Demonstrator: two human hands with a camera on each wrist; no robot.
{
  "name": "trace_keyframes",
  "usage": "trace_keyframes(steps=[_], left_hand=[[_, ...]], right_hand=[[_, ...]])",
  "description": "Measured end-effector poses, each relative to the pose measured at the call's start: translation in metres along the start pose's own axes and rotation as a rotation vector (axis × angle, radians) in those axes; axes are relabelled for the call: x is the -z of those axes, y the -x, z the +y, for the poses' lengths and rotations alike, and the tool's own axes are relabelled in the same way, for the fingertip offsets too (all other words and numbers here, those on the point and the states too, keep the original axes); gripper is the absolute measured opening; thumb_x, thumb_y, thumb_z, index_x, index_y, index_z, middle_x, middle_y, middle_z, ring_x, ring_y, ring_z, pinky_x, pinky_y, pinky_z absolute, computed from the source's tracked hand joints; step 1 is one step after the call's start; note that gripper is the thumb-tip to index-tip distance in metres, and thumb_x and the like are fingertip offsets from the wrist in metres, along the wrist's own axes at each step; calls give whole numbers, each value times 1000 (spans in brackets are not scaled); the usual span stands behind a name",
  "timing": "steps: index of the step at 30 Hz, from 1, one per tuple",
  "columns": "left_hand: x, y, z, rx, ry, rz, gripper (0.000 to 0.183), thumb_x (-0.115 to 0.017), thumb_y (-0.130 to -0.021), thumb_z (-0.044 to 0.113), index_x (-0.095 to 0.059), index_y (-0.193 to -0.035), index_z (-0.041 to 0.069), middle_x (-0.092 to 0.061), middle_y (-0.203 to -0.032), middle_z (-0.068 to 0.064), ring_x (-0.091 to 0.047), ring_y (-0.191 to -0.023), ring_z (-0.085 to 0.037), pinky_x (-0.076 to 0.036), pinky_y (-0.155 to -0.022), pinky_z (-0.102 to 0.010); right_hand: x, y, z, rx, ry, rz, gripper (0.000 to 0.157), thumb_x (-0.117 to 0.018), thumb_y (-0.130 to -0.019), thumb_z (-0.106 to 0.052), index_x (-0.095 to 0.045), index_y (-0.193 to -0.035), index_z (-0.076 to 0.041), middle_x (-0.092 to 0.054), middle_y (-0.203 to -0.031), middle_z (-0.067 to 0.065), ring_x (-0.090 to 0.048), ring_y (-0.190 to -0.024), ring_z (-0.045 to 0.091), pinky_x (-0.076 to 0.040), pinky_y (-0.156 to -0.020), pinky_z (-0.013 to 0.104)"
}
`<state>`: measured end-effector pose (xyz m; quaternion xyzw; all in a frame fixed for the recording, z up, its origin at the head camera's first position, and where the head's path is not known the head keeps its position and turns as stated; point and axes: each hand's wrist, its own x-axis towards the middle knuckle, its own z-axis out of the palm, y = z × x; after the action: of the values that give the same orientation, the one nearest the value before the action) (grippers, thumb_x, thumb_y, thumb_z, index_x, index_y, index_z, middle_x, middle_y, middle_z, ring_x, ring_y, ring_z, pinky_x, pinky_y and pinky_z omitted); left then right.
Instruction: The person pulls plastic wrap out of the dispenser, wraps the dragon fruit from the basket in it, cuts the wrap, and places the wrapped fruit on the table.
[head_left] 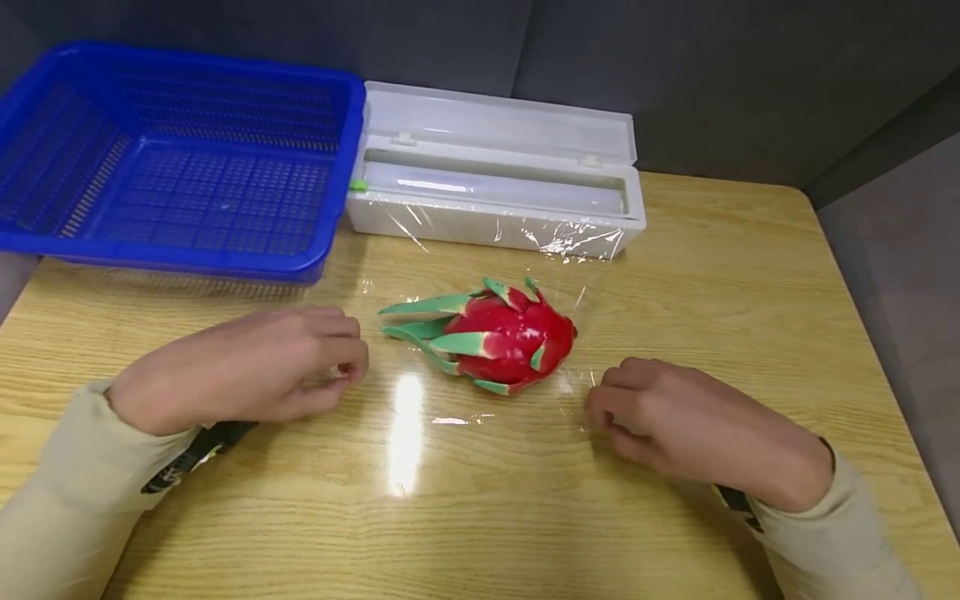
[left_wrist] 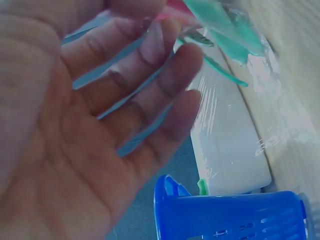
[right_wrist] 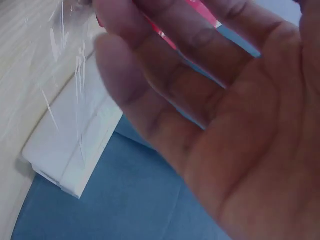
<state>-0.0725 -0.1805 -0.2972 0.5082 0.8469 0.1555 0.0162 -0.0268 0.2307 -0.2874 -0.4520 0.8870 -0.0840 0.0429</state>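
A red dragon fruit (head_left: 510,337) with green leafy scales lies on its side mid-table, its long tips towards the left. Clear cling film (head_left: 461,420) stretches from the white box's front edge to around the fruit. My left hand (head_left: 277,362), left of the fruit, pinches the film's near edge between thumb and index finger; its other fingers are loosely bent in the left wrist view. To the fruit's right, my right hand (head_left: 675,421) pinches the film's other side, thumb and index fingertips together. Its pinch lies outside the right wrist view.
Behind the fruit stands a long white dispenser box (head_left: 495,221), lid raised, with a film roll (head_left: 487,188) inside. A green tab (head_left: 359,185) sits at its left end. The blue plastic basket (head_left: 191,265) stands at the back left. Dark grey panels (head_left: 720,92) rise behind the wooden table (head_left: 465,533).
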Motion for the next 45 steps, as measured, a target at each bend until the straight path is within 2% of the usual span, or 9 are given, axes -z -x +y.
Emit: trace_keyframes(steps=[5, 10, 17, 22, 28, 33, 39, 42, 45], left_hand=[[5, -6, -1, -30, -13, 121, 19, -74, -83, 6, -69, -93, 21, -66, -95, 11, -58, -86, -1, -58, -73, -26], [8, -13, -3, -48, -3, 203, 21, -73, -82, 3, -68, -93, 20, -67, -95, 10, -62, -85, -3, -60, -72, -27], [8, -18, -5, -20, 63, 243, 21, -70, -85, 0, -65, -94, 18, -68, -94, 10, -56, -75, 2, -52, -61, -16], [4, -23, -9, 30, 103, 276, 21, -70, -85, -3, -70, -94, 17, -72, -91, 8, -63, -79, 1, -58, -67, -19], [1, -30, -15, 48, 122, 318, 17, -66, -86, -2, -71, -91, 13, -75, -89, 5, -72, -83, -4, -63, -73, -22], [-2, -34, -18, 106, 124, 320, 14, -66, -89, 1, -72, -92, 13, -75, -89, 5, -70, -83, -4, -63, -73, -27], [-4, -44, -18, 175, 156, 298, 11, -63, -94, 5, -72, -96, 12, -75, -92, 4, -70, -87, -8, -62, -79, -30], [-3, -51, -18, 176, 166, 287, 10, -62, -96, 6, -71, -97, 10, -74, -92, 2, -71, -89, -11, -62, -82, -32], [-4, -59, -17, 178, 176, 279, 10, -61, -97, 7, -70, -97, 9, -74, -92, 0, -72, -90, -12, -63, -84, -32]], right_hand=[[6, 1, 4, 9, 36, 127, 30, -90, -74, -10, -70, -89, -26, -63, -85, -16, -54, -78, -2, -54, -66, 20], [8, 2, 10, 13, 51, 190, 34, -90, -70, -5, -73, -94, -22, -68, -88, -12, -59, -79, 2, -58, -68, 25], [10, -2, 14, -10, 42, 249, 26, -86, -77, -4, -71, -95, -15, -68, -92, -6, -63, -78, 2, -58, -66, 23], [8, -5, 18, -31, -6, 279, 9, -79, -89, -11, -71, -93, -14, -72, -93, -5, -65, -75, 1, -57, -64, 15], [5, -8, 23, -67, -100, 307, 27, -86, -73, 0, -74, -94, -12, -78, -92, -5, -71, -77, 2, -60, -74, 13], [1, -12, 26, -92, -120, 350, 24, -84, -77, -2, -73, -95, -15, -79, -95, -5, -75, -79, 5, -58, -80, 10], [-3, -15, 28, -86, -118, 401, 4, -75, -93, -18, -73, -96, -15, -79, -98, -5, -76, -82, 8, -57, -84, 8], [-3, -16, 28, -81, -113, 415, 25, -62, -102, -37, -74, -96, -16, -79, -99, -5, -77, -82, 8, -56, -86, 7], [-2, -17, 28, -74, -109, 418, 41, -50, -104, -48, -75, -97, -16, -79, -99, -5, -77, -82, 9, -56, -86, 7]])
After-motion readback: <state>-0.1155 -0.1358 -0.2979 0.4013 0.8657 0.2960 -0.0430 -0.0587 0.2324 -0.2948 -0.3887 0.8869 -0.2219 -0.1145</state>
